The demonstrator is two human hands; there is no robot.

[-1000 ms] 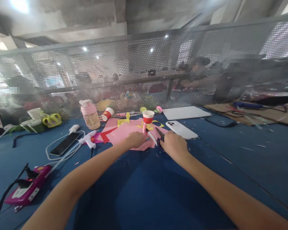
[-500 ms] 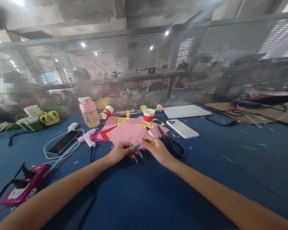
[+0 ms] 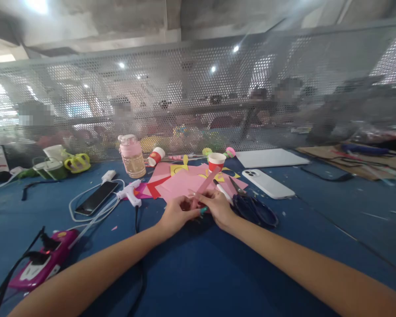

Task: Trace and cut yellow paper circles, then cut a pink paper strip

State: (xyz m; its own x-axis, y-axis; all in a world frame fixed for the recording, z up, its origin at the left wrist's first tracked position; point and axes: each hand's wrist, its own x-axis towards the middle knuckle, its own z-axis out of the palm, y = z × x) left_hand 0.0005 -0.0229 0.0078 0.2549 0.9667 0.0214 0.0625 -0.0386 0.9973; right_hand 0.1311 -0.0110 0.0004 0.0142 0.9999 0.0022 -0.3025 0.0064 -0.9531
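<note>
A narrow pink paper strip [image 3: 207, 182] stands up slantwise between my hands. My left hand [image 3: 179, 215] has its fingers curled round the strip's lower end, with a teal tip showing at the thumb. My right hand [image 3: 220, 207] pinches the same strip from the other side, so its bottom is mostly hidden. Just beyond the hands lie pink paper sheets [image 3: 178, 185] with yellow paper cut-outs [image 3: 179, 169] on them. A red-and-white paper cup [image 3: 216, 162] stands behind the strip. Beside my right hand are a white marker [image 3: 222, 190] and dark-handled scissors [image 3: 255, 210].
To the left are a white glue gun [image 3: 130, 193], a black phone [image 3: 97, 198] with cable, and a purple power strip [image 3: 41, 259]. A pink-capped bottle [image 3: 132, 156] and a tipped cup [image 3: 156, 156] stand farther back. A white phone [image 3: 268, 184] lies right, before a perforated metal screen [image 3: 191, 110].
The pink strip now rises into view between my hands. Both hands have drawn closer together, and my left fingers have curled in. The view has shifted slightly left.
</note>
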